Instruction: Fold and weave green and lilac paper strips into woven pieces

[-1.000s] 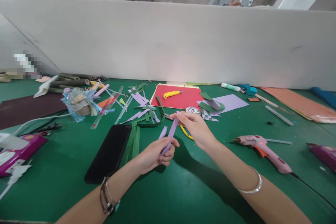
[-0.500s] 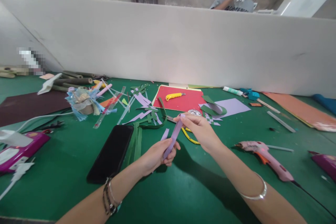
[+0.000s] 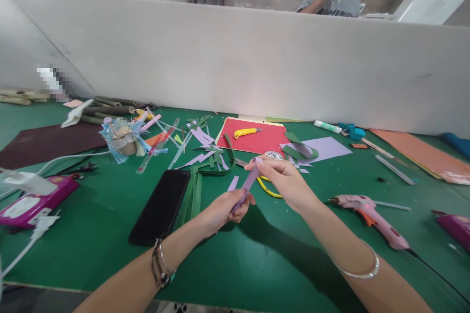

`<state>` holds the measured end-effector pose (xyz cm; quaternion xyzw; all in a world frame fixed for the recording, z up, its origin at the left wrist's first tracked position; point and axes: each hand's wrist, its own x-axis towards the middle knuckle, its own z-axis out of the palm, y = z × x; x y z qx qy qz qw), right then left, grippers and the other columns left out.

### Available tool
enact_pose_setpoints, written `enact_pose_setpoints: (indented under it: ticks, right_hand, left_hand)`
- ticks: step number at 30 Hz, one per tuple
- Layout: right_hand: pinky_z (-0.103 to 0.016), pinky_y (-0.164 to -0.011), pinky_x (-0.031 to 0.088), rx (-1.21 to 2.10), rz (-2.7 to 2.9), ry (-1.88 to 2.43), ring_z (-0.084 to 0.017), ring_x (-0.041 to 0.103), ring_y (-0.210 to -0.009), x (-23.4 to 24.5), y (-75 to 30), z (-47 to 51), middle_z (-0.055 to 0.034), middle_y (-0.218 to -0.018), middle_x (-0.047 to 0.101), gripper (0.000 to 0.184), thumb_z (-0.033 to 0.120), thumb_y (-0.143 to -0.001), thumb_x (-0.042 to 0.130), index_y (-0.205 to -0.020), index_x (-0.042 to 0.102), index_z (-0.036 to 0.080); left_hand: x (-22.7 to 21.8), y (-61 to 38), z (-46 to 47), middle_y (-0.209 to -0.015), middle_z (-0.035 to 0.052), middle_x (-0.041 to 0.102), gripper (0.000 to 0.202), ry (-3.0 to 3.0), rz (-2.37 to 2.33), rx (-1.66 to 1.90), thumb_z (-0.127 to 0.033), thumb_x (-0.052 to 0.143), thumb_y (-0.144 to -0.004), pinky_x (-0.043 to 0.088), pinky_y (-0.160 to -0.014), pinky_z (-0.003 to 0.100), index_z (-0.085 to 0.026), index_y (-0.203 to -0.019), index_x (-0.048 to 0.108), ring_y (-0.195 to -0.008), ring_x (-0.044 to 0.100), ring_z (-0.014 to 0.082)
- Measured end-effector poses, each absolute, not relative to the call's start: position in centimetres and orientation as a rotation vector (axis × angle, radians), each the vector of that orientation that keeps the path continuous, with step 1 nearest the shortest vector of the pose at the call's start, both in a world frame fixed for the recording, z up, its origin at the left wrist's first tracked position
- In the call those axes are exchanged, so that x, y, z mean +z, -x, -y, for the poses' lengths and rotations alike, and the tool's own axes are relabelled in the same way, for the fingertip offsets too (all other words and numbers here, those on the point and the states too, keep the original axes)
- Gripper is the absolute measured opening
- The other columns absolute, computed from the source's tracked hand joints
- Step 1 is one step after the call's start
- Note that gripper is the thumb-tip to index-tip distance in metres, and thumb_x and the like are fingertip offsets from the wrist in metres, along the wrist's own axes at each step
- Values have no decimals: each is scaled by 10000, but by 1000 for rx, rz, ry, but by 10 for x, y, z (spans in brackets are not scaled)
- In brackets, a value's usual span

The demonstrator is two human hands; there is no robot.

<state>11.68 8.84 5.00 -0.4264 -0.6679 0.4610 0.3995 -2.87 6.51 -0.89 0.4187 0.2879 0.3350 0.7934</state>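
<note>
Both my hands hold one lilac paper strip (image 3: pixel 246 185) above the green table (image 3: pixel 257 259). My left hand (image 3: pixel 223 210) is closed round its lower end. My right hand (image 3: pixel 282 178) pinches its upper end between thumb and fingers. A second lilac strip (image 3: pixel 232 183) lies on the table just left of it. Green paper strips (image 3: pixel 194 194) lie beside a black phone (image 3: pixel 160 207) to the left of my left hand.
A pink glue gun (image 3: pixel 370 212) lies right of my right arm. Behind my hands are a red sheet (image 3: pixel 257 141) with a yellow utility knife (image 3: pixel 246 132), a lilac sheet (image 3: pixel 325 147), yellow scissors (image 3: pixel 270 190) and paper scraps. A white partition (image 3: pixel 235 58) closes the far edge; a person sits beyond it.
Both hands have kept hold of the lilac strip. The view has shifted slightly, so the table items sit a little further right and the near table edge shows.
</note>
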Motion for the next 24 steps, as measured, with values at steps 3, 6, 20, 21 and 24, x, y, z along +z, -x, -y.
enact_pose_setpoints:
  ticks: [3, 6, 20, 21, 24]
  right_hand:
    - [-277, -762, 424, 1157, 1708, 1074, -148, 531, -861, 50, -117, -88, -37, -862, 611, 275, 390, -793, 469, -805, 701, 244]
    - [-279, -777, 418, 1173, 1715, 1066, -148, 528, -869, 51, -118, -89, -36, -870, 603, 275, 389, -793, 474, -796, 700, 232]
    - [-255, -795, 409, 1244, 1673, 1061, -123, 537, -865, 45, -117, -92, -23, -848, 597, 274, 356, -816, 460, -748, 691, 226]
    - [-259, -800, 406, 1237, 1678, 1073, -126, 536, -871, 45, -117, -92, -24, -846, 599, 275, 355, -815, 460, -745, 691, 221]
    - [-260, -804, 403, 1235, 1681, 1100, -127, 538, -869, 45, -117, -94, -23, -827, 607, 279, 346, -810, 467, -711, 688, 207]
  left_hand:
    - [-9, 28, -64, -400, -111, 249, 411, -928, -626, 730, -549, 507, -688, 86, -404, 205, -140, -672, 469, -372, 131, 31]
    - [-11, 29, -63, -380, -106, 287, 410, -1016, -644, 749, -546, 476, -716, 126, -400, 197, -138, -672, 477, -362, 163, 32]
    - [-13, 30, -58, -429, -72, 470, 334, -1086, -639, 667, -465, 440, -785, 268, -383, 182, -136, -774, 494, -338, 368, 41]
    - [-13, 30, -57, -447, -66, 486, 326, -1070, -625, 674, -461, 447, -784, 279, -390, 185, -137, -786, 490, -349, 391, 46]
    - [-14, 29, -56, -519, -42, 539, 300, -1024, -559, 695, -437, 466, -787, 319, -432, 197, -141, -837, 478, -398, 461, 61]
